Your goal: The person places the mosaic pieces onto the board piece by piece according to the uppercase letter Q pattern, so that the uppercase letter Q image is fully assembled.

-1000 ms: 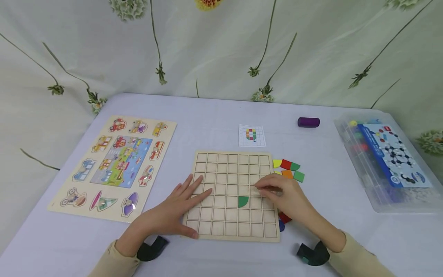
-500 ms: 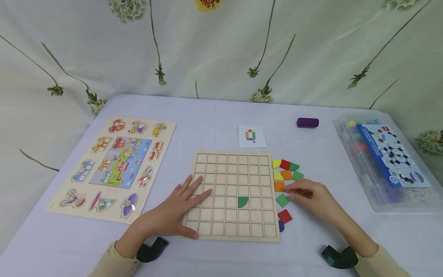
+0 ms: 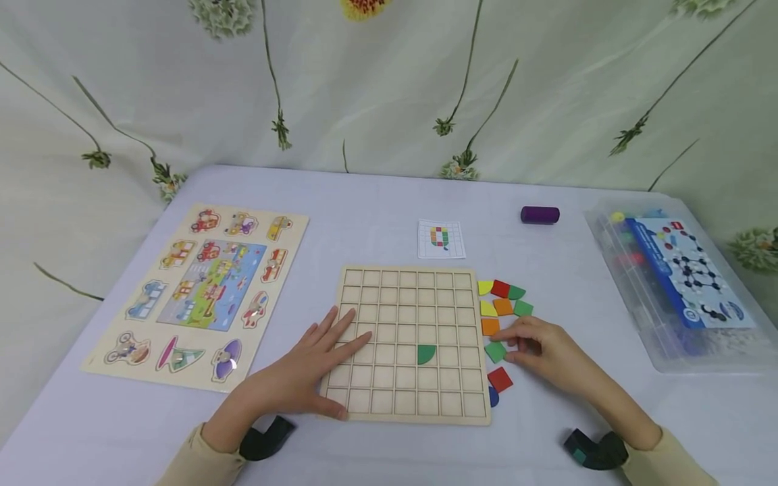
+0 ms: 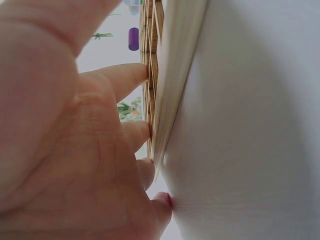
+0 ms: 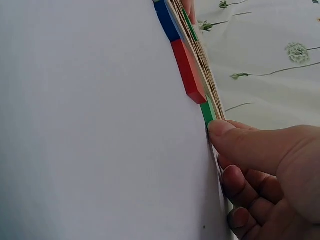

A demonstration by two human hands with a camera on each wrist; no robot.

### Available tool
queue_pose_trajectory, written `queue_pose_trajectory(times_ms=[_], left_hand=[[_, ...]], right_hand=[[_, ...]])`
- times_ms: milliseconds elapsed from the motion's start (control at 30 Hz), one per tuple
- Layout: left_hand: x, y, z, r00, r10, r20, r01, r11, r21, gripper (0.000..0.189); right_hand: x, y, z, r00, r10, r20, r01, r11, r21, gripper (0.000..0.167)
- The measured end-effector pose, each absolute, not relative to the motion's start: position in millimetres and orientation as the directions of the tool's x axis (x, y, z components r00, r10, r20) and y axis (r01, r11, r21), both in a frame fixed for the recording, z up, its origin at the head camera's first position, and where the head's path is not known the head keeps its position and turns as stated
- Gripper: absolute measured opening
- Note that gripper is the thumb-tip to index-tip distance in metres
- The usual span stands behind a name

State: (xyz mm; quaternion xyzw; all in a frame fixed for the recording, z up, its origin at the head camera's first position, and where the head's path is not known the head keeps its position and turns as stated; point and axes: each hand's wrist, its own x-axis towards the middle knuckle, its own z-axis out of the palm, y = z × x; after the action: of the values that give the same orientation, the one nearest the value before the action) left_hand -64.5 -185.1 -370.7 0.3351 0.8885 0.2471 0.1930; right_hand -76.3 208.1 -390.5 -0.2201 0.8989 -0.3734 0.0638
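Observation:
A wooden grid board (image 3: 389, 333) lies flat, with a green quarter-circle tile (image 3: 426, 354) in one of its cells. Across the board's left edge rests my left hand (image 3: 306, 368), fingers spread and straight; in the left wrist view its fingertips touch the grid. My right hand (image 3: 547, 347) pinches a green square tile (image 3: 495, 352) beside the board's right edge, index finger at its far corner and thumb at its right. The right wrist view shows the thumb against that tile, just past a red square tile (image 5: 188, 72) and a blue tile (image 5: 167, 21).
More tiles, including an orange square (image 3: 490, 327) and a yellow one (image 3: 489, 309), lie along the board's right side. A pattern card (image 3: 441, 239) and purple cylinder (image 3: 540, 215) sit behind. A vehicle puzzle (image 3: 200, 297) lies left, a clear plastic case (image 3: 681, 290) right.
My right hand has moved right from over the board to the tiles, and its finger and thumb have come onto the green square. My left hand stays on the board.

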Motion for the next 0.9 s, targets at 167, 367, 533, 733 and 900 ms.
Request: queue_pose_trajectory(times_ms=[167, 367, 533, 733, 900], left_hand=[[-64, -185, -371, -0.702, 0.689, -0.179, 0.499, 0.656, 0.567, 0.106], [-65, -185, -371, -0.7, 0.691, -0.179, 0.505, 0.657, 0.56, 0.106], [-65, -185, -371, -0.699, 0.693, -0.177, 0.506, 0.654, 0.562, 0.105], [-64, -186, -370, -0.702, 0.689, -0.18, 0.5, 0.658, 0.563, 0.105], [-64, -185, -369, -0.702, 0.69, -0.176, 0.501, 0.654, 0.567, 0.105]], right_hand=[[-78, 209, -391, -0.894, -0.445, 0.055, -0.347, 0.609, -0.713, 0.035], [-77, 209, -392, -0.891, -0.445, 0.093, -0.363, 0.571, -0.736, 0.037], [-76, 209, -387, -0.906, -0.419, 0.054, -0.311, 0.574, -0.757, 0.026], [-84, 196, -376, -0.93, -0.367, -0.039, -0.155, 0.485, -0.861, 0.011], [-96, 167, -372, -0.932, -0.361, -0.032, -0.086, 0.304, -0.949, 0.014]])
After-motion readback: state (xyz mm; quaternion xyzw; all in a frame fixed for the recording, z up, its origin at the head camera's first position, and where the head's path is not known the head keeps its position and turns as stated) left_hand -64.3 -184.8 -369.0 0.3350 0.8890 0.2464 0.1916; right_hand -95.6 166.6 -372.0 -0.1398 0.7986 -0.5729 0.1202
